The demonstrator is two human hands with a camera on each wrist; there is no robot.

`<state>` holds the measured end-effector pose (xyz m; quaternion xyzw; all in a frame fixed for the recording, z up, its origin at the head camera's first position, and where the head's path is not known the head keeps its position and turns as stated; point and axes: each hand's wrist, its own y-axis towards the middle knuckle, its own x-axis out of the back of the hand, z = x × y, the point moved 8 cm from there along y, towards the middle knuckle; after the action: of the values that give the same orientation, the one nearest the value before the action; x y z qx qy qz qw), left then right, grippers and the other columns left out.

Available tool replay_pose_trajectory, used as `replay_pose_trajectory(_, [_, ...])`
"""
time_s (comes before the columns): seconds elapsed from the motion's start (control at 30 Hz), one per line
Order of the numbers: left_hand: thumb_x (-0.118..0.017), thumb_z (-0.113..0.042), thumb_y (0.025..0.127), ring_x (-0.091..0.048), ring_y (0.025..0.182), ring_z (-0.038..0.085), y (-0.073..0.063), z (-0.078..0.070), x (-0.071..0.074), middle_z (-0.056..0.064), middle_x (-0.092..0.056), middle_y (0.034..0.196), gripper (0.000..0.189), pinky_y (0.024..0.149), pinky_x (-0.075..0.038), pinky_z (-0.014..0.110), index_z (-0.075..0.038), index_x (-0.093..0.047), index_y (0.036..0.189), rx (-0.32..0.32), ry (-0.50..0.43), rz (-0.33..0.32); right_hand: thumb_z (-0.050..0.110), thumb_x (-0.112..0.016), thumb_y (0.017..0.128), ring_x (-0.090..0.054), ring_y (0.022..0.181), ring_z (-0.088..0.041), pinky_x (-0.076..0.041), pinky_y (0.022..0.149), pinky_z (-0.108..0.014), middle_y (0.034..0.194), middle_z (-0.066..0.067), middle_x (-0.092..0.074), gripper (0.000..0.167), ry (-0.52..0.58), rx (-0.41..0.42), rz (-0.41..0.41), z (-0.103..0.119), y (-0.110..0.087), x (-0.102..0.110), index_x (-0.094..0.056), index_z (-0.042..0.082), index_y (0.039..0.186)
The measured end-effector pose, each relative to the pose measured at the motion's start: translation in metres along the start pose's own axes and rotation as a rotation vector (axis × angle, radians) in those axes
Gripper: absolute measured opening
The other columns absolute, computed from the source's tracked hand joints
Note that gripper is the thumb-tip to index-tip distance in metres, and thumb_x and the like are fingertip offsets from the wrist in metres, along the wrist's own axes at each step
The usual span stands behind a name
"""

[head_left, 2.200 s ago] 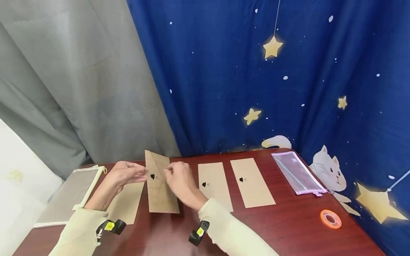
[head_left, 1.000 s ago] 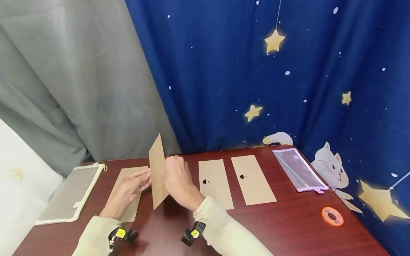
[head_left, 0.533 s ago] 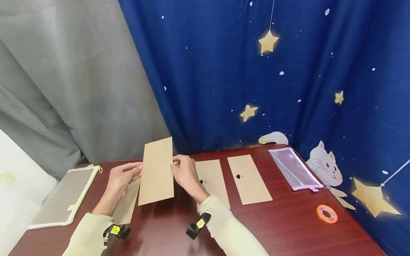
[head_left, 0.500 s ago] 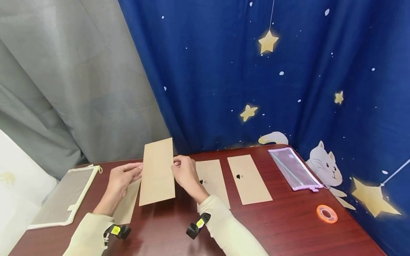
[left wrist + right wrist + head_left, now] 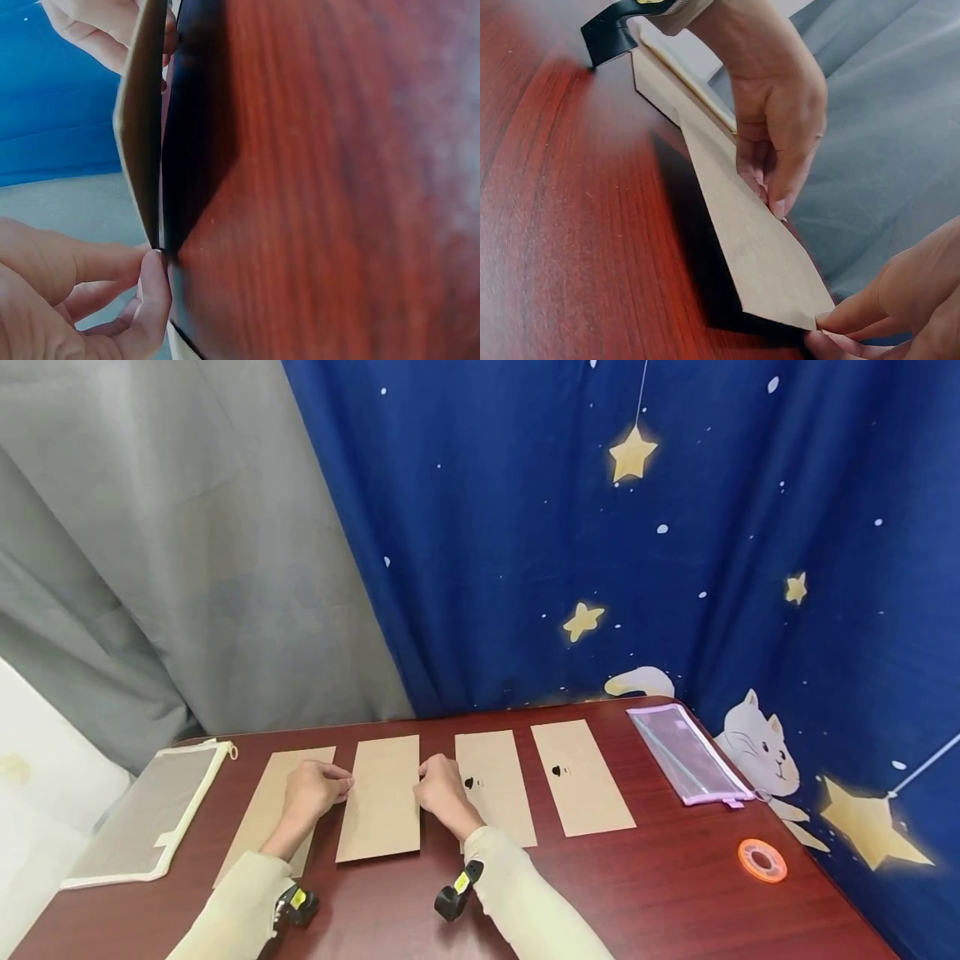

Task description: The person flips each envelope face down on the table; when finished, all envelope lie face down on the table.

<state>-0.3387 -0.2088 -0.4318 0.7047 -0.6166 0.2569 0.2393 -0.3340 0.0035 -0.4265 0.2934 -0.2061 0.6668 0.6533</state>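
Observation:
A tan kraft-paper envelope (image 5: 381, 806), blank side up, lies between my hands. Its left edge is pinched by my left hand (image 5: 311, 789) between thumb and fingertips. My right hand (image 5: 441, 787) pinches the opposite edge. In the right wrist view, a dark shadow beneath the envelope (image 5: 739, 232) shows it slightly above the tabletop. To the left, another blank-faced envelope (image 5: 258, 802) lies partly hidden by my left hand and sleeve. Two envelopes with a small black hat print lie to the right: a near one (image 5: 495, 789), partly behind my right hand, and a farther one (image 5: 588, 785).
A cream-edged mesh zip pouch (image 5: 142, 818) lies at the table's left. At the right are a lilac-edged zip pouch (image 5: 686, 752) and an orange ring-shaped roll (image 5: 762, 860). Grey and blue curtains hang behind the dark red wooden table (image 5: 622, 893).
The held envelope has turned from its printed, seamed side to its blank side. Over the last half second both hands have lowered it from upright to nearly flat near the table.

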Motion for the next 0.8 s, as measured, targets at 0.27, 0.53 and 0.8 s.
replay_pose_trajectory(0.27, [-0.072, -0.006, 0.087, -0.068, 0.057, 0.011, 0.003, -0.002, -0.001, 0.012, -0.075, 0.070, 0.012, 0.051, -0.053, 0.024, 0.005, -0.077, 0.087, -0.034, 0.154, -0.014, -0.013, -0.059, 0.076, -0.029, 0.055, -0.014, -0.023, 0.047, -0.022, 0.055, 0.004, -0.025, 0.051, -0.112, 0.034, 0.029, 0.006, 0.002, -0.012, -0.027, 0.017, 0.052])
replay_pose_trajectory(0.53, [-0.073, -0.008, 0.084, -0.065, 0.060, 0.016, 0.002, -0.012, 0.001, 0.008, -0.072, 0.064, 0.011, 0.052, -0.048, 0.028, 0.002, -0.078, 0.082, -0.105, 0.238, -0.024, -0.008, -0.062, 0.083, -0.060, 0.063, -0.019, -0.046, 0.050, -0.027, 0.073, -0.018, -0.064, 0.022, -0.216, 0.094, 0.014, 0.016, 0.001, -0.015, -0.063, 0.004, 0.064])
replay_pose_trajectory(0.8, [-0.070, -0.012, 0.090, -0.070, 0.071, 0.026, -0.013, -0.030, -0.001, 0.016, -0.076, 0.079, 0.017, 0.055, -0.052, 0.032, 0.004, -0.078, 0.089, -0.120, 0.219, -0.046, 0.004, -0.071, 0.086, -0.050, 0.063, -0.017, -0.044, 0.053, -0.027, 0.065, -0.009, -0.055, 0.030, -0.141, 0.060, 0.013, 0.006, 0.002, 0.017, -0.057, 0.003, 0.060])
